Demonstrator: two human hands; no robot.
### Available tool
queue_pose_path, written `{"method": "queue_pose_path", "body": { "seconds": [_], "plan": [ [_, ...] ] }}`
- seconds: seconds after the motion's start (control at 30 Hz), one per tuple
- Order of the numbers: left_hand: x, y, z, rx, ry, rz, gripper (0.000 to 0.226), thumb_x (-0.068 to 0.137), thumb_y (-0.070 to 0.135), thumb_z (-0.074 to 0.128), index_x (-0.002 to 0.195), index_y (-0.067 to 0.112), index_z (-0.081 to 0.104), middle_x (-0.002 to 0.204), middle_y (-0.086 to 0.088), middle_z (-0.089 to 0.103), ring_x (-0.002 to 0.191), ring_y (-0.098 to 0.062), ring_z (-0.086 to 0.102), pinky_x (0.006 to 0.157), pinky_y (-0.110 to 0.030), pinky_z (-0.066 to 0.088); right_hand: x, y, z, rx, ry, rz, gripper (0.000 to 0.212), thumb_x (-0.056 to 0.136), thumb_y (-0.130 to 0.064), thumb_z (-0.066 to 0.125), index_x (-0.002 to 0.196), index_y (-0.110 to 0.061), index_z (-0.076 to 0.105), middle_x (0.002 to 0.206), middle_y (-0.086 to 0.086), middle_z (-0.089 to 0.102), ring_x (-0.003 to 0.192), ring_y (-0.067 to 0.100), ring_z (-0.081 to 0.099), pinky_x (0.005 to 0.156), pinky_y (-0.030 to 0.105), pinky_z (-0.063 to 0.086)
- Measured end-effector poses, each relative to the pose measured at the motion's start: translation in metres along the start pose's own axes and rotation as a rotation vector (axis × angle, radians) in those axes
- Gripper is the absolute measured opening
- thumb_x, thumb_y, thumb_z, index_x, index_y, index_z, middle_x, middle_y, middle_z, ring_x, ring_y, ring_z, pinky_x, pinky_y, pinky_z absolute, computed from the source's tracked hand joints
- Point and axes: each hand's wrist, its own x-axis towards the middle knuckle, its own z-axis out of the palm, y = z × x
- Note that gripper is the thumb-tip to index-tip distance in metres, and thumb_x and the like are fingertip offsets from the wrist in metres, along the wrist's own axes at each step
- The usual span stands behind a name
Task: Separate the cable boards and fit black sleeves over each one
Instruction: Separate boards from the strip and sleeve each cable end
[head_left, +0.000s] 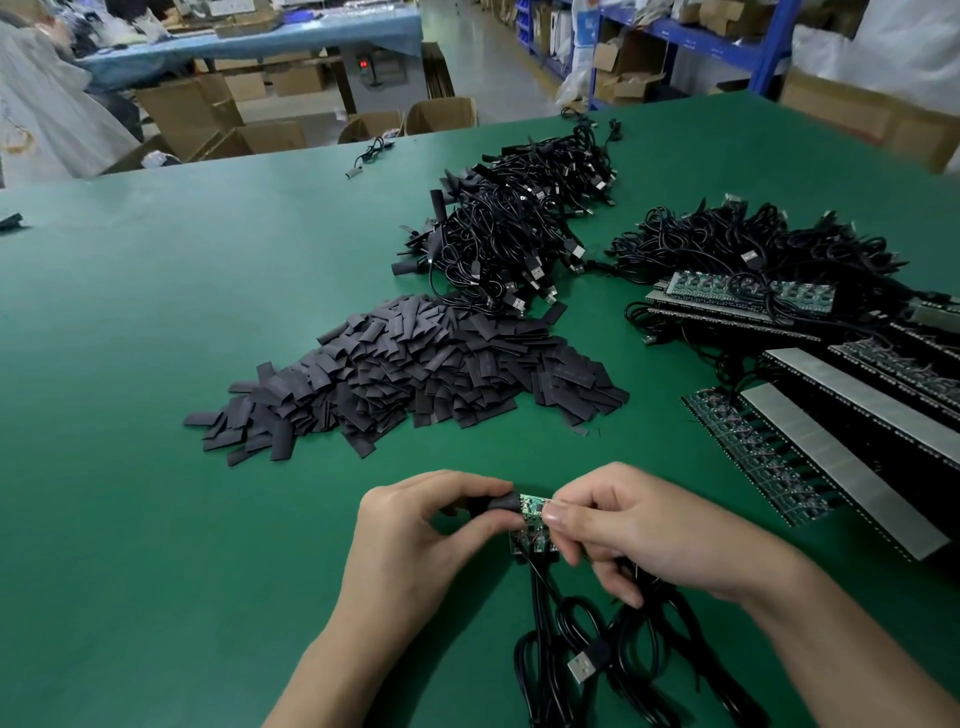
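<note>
Low in the middle of the view, my left hand (415, 525) pinches a black sleeve (501, 503) between thumb and fingers. The sleeve's open end meets a small green cable board (534, 506), which my right hand (634, 530) pinches at its right end. More small boards (532, 543) hang just below it, with black USB cables (582, 660) trailing toward me. A heap of loose black sleeves (415, 369) lies on the green table (156, 364) beyond my hands.
A pile of sleeved black cables (519, 228) lies at the back centre. Unseparated board strips with cables (810, 364) are stacked at the right. A lone cable (370, 154) sits near the far edge. Cardboard boxes (218, 114) and blue shelving (727, 47) stand behind.
</note>
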Motion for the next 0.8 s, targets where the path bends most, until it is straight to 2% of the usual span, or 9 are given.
{"method": "queue_pose_path", "body": {
  "seconds": [0.13,0.33,0.47,0.6,0.8],
  "plan": [
    [-0.0001,-0.0001,-0.0007,-0.004,-0.02,0.004,0.022,0.074,0.038,0.085,0.09,0.023,0.082,0.087,0.023,0.076,0.079,0.005,0.07,0.076,-0.013,0.052,-0.0006,-0.0017,0.0004,-0.081,0.01,0.002,0.041,0.098,-0.051,0.05,0.07,-0.022,0.059,0.048,-0.006,0.034,0.041,0.014,0.051,0.053,0.021,0.039],
    [0.0001,-0.0009,-0.0007,0.003,-0.056,0.063,0.021,0.076,0.028,0.085,0.093,0.016,0.082,0.09,0.019,0.076,0.084,0.003,0.072,0.079,-0.015,0.055,-0.003,-0.0042,0.0001,-0.131,0.021,0.017,0.043,0.094,-0.055,0.05,0.071,-0.02,0.058,0.048,-0.008,0.036,0.041,0.015,0.052,0.054,0.025,0.038],
    [0.0003,0.0007,0.0,0.021,-0.046,0.06,0.021,0.075,0.029,0.085,0.093,0.017,0.082,0.088,0.019,0.076,0.082,0.005,0.07,0.078,-0.014,0.054,-0.0036,-0.0046,0.002,-0.233,0.07,0.025,0.042,0.097,-0.054,0.049,0.076,-0.019,0.058,0.044,-0.002,0.05,0.042,0.013,0.05,0.059,0.032,0.042],
    [0.0012,0.0016,-0.0018,0.03,-0.031,0.012,0.022,0.073,0.033,0.085,0.091,0.021,0.083,0.084,0.02,0.076,0.076,0.007,0.068,0.075,-0.013,0.053,-0.004,-0.0041,0.0046,-0.326,0.129,0.006,0.039,0.103,-0.048,0.049,0.079,-0.019,0.059,0.043,-0.001,0.055,0.041,0.006,0.049,0.052,0.019,0.04],
    [0.001,-0.0006,-0.0035,0.037,-0.047,0.05,0.021,0.076,0.032,0.086,0.093,0.021,0.083,0.088,0.02,0.076,0.081,0.003,0.071,0.074,-0.022,0.057,-0.0039,-0.0035,0.0039,-0.346,0.118,0.006,0.039,0.103,-0.046,0.05,0.078,-0.017,0.057,0.043,-0.004,0.053,0.042,0.006,0.05,0.053,0.021,0.041]
  ]
}}
